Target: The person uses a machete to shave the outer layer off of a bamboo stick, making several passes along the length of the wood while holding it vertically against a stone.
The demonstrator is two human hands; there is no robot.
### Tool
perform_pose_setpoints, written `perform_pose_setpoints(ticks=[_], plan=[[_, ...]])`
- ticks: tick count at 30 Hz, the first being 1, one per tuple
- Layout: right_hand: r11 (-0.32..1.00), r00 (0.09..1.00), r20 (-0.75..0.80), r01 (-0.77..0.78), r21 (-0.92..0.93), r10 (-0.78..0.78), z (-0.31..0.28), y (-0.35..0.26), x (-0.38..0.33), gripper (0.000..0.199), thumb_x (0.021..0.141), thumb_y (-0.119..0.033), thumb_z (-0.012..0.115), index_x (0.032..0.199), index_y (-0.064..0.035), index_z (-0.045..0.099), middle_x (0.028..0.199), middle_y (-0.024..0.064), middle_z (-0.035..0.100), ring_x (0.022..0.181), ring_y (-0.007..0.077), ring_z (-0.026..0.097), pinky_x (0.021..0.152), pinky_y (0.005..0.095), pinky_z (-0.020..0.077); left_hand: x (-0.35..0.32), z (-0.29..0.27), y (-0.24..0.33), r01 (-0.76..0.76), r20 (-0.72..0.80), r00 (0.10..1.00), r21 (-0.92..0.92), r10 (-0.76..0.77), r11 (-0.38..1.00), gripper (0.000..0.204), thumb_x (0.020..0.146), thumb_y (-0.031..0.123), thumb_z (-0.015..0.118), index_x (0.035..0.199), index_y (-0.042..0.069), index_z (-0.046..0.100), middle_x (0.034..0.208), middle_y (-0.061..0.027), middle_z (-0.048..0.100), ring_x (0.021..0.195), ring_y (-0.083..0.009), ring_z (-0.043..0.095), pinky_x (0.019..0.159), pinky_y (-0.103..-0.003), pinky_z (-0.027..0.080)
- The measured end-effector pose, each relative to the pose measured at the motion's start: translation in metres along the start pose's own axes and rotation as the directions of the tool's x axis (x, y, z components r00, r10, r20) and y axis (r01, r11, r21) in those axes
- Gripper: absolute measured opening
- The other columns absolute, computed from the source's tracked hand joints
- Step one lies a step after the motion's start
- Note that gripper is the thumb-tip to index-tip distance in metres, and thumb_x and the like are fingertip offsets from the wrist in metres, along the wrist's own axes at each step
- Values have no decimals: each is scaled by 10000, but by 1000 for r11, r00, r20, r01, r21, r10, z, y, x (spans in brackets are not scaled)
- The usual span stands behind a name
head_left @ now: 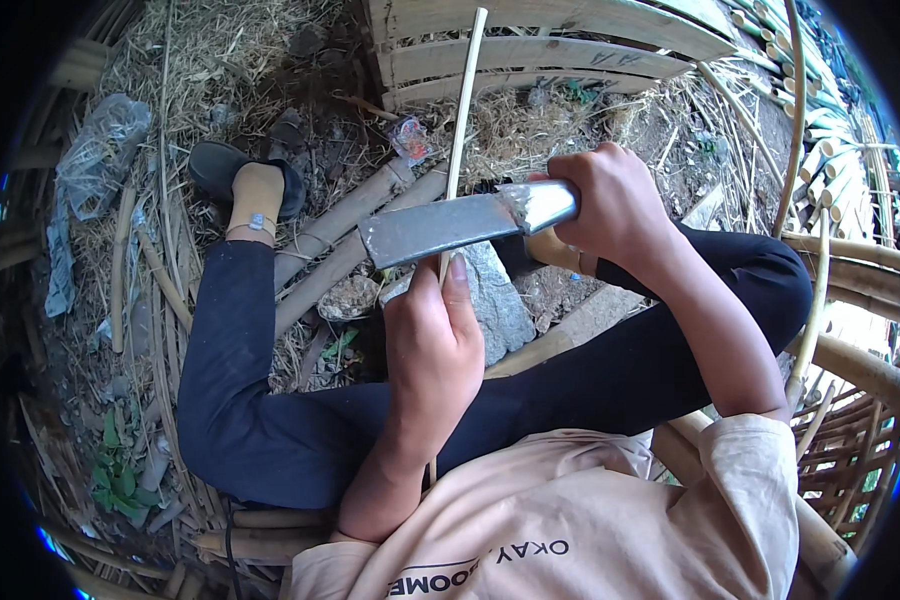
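Two hands busy mid-shave: right hand (615, 205) clenched on the cleaver (460, 225) handle, left hand (432, 350) pinching the thin bamboo strip (464, 100) just below the blade; next stroke needs a shallow, steady blade angle.

A grey stone (495, 300) lies on straw-strewn ground (220, 60) between dark-trousered legs (240, 400). Bamboo poles (340, 225) lie beside it, a slatted bamboo frame (530, 50) beyond. Clear plastic sheet (95, 150) lies left; green leaves (115, 475) below it.
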State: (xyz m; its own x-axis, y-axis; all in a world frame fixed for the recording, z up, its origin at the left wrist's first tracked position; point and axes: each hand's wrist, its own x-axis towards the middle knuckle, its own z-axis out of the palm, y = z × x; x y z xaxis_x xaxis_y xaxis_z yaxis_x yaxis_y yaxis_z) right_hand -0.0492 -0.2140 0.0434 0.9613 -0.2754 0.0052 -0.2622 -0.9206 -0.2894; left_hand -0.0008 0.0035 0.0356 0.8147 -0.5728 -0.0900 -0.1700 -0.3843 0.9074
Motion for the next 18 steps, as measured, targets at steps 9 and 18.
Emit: perform_pose_setpoints(ticks=[9,18], plan=[[846,874,-252,-474,-245,416,-57,82,48,252,831,-237,666,919,-16,748,847,220,719,779,360,720,748,472,570,-14,12,8,-86,92,992,16,84,996,332,1054,230,465,869,-26,566,536,-176,479,491,-359,542,481,-455,369],[991,978,-195,-56,123,79,-43,27,2,223,778,-190,727,946,-46,753,744,189,690,684,358,678,687,416,537,7,-11,-10,53,89,995,-141,-41,989,378,1062,275,467,814,-5,521,544,-150,467,462,-302,488,482,-417,360]])
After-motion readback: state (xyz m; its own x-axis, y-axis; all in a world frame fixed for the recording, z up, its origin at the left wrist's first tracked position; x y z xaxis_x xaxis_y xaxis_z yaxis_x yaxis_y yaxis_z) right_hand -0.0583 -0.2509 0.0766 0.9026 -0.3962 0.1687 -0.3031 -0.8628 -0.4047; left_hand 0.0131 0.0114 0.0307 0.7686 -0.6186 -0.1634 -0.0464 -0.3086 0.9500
